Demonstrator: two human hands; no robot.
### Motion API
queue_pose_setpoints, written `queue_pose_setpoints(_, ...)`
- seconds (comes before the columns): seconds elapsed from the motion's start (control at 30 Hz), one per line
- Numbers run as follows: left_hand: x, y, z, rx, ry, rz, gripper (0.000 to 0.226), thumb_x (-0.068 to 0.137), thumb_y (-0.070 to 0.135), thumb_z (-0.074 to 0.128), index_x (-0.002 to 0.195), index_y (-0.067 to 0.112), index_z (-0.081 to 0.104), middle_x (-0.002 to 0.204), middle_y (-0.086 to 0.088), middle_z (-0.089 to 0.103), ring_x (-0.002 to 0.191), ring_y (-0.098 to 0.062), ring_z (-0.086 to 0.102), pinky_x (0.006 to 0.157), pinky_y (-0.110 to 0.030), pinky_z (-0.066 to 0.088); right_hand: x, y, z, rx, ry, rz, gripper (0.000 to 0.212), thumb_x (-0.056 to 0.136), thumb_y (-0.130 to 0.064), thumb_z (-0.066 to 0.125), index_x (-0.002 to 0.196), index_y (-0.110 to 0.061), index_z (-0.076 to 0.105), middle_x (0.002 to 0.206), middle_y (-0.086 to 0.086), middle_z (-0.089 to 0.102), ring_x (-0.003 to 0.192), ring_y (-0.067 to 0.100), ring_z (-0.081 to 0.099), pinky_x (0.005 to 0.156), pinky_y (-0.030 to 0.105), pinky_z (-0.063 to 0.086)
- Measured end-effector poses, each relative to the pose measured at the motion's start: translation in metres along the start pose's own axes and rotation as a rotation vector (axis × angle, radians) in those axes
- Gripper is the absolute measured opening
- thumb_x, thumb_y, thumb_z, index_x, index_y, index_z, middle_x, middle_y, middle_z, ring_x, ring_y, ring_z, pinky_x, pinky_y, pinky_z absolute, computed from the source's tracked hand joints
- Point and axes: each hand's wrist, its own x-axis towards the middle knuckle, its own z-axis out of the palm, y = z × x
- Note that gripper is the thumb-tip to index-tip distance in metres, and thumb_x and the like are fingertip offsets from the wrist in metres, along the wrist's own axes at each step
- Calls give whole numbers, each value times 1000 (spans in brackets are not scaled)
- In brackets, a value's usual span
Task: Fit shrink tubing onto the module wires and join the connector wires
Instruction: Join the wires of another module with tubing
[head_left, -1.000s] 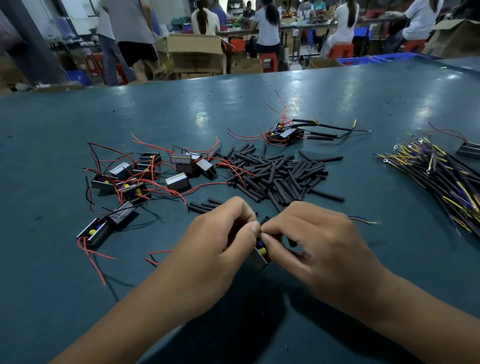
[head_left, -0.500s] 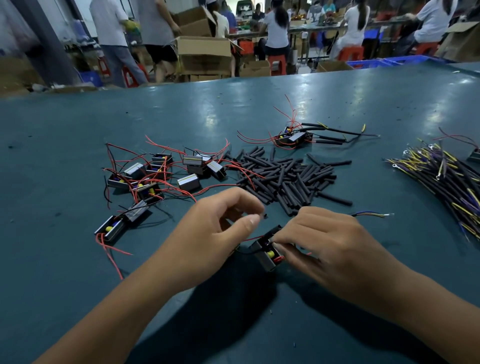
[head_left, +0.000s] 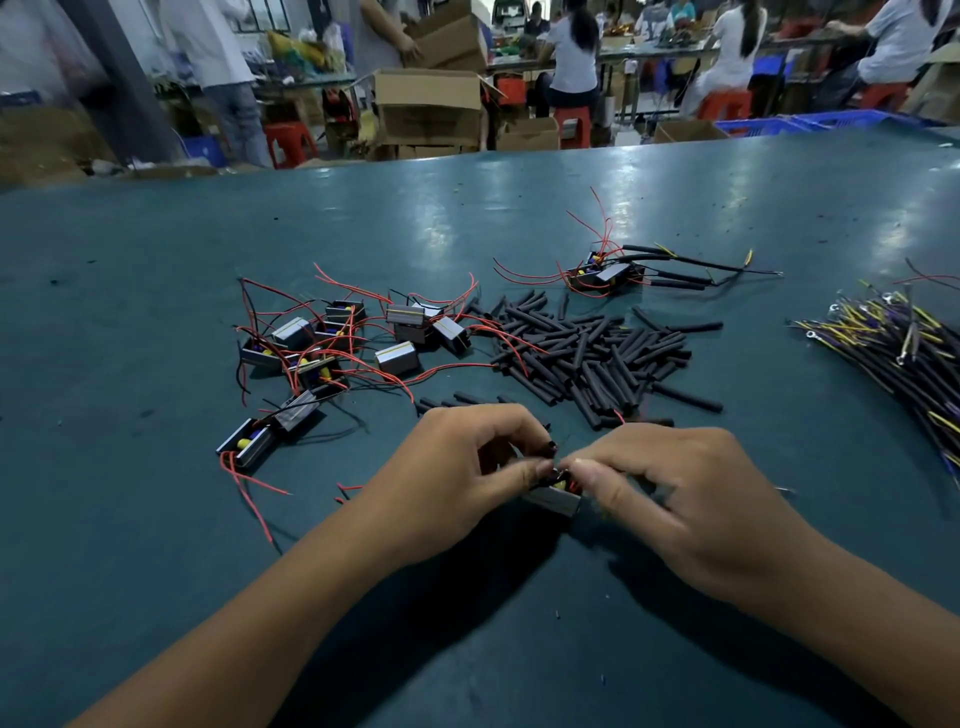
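My left hand (head_left: 457, 467) and my right hand (head_left: 675, 493) meet fingertip to fingertip over one small module (head_left: 553, 496) with a grey case and a yellow part. My left fingers pinch a short black shrink tube (head_left: 549, 445) at the module's top. My right fingers pinch the module's thin wire; the fingers hide the wire end. A pile of black shrink tubes (head_left: 587, 348) lies just beyond my hands. Several loose modules with red wires (head_left: 332, 343) lie at the left. A bundle of black, yellow and purple connector wires (head_left: 893, 343) lies at the right.
A finished module with tubed leads (head_left: 613, 273) lies behind the tube pile. The green table (head_left: 156, 519) ends at a far edge, behind which stand cardboard boxes (head_left: 428, 109), red stools and several people at other benches.
My hands were apart half a second ago, with the module lying under my right fingers. They have closed together over it, and my left fingers now hold a tube at its top.
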Motion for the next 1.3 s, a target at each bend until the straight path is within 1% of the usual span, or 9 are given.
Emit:
queue_pose_setpoints(0.2,1,1,3,131,25,-39,6,88,21,75,87,23,70,84,17,57,73,-5,57,63,-9,37,0,3,2,170,12,325,11,91,-25,71,91,-34,77,83,-24,73,77,-3,69,66,12,48)
queue_pose_setpoints(0.3,1,3,4,159,22,-61,4,89,23,74,87,23,70,84,17,57,74,-2,55,64,-9,36,4,2,2,476,19,537,13,92,-26,68,89,-34,77,81,-3,77,78,23,71,67,34,52)
queue_pose_setpoints(0.37,0,5,5,167,20,-58,3,89,24,73,87,23,70,84,16,57,75,-1,54,64,-10,36,6,0,3,620,19,646,12,92,-19,68,90,-28,76,81,5,77,77,31,69,59,26,49)
queue_pose_setpoints(0.5,-1,9,7,167,18,-28,4,87,20,73,85,20,70,81,12,58,74,-2,53,64,-9,35,8,-3,3,758,3,770,9,89,-8,71,98,-11,69,80,8,77,68,16,65,54,18,46)
queue_pose_setpoints(0.7,-1,12,8,180,18,-29,3,88,22,71,86,22,69,81,14,57,77,-2,54,65,-8,35,8,-4,3,737,21,805,4,86,-5,74,85,-9,76,73,10,74,60,11,64,53,17,49)
queue_pose_setpoints(0.83,-1,12,9,178,30,-24,7,90,27,71,88,21,70,81,14,58,77,-2,53,64,-10,35,6,-4,1,640,-21,782,3,84,-17,78,82,-19,79,76,8,75,63,12,66,62,21,53)
queue_pose_setpoints(0.97,0,12,9,187,44,-12,12,91,31,69,88,20,72,81,14,59,78,-2,54,65,-8,35,5,-6,-3,469,-77,756,14,85,-29,76,72,-23,76,60,-3,68,55,5,59,53,16,43)
queue_pose_setpoints(1.1,0,11,10,176,52,-7,11,90,31,71,89,20,74,83,14,61,81,-5,56,66,-9,38,4,-6,-1,307,-125,773,25,95,-32,64,74,-19,67,63,5,67,53,11,54,56,33,45)
queue_pose_setpoints(1.3,0,12,12,174,75,-2,8,89,26,73,86,19,74,79,16,58,73,0,54,64,-7,34,7,-10,7,581,-94,829,23,102,-21,53,82,-14,62,63,-1,67,48,9,46,46,21,35)
